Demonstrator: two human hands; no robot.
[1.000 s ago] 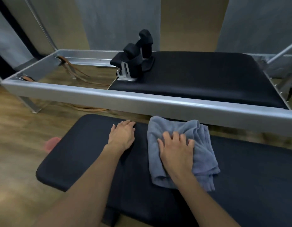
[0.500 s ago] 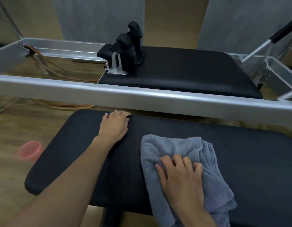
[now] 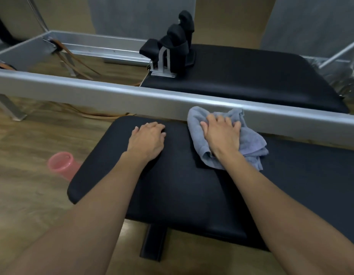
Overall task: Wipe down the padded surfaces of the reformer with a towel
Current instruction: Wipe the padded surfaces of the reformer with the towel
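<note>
A black padded box stands in front of the reformer. A crumpled grey-blue towel lies at its far edge, against the silver frame rail. My right hand presses flat on the towel. My left hand rests palm down on the bare padding to the left, fingers together, holding nothing. Beyond the rail lies the black padded carriage with upright black shoulder rests at its left end.
A pink plastic cup stands on the wooden floor left of the box. Tan straps run inside the frame at the far left. A metal bar slants up at the far right.
My right hand pulled the towel toward the box's near edge, then pushed it back to the far edge by the rail. My left hand stayed planted on the padding.
</note>
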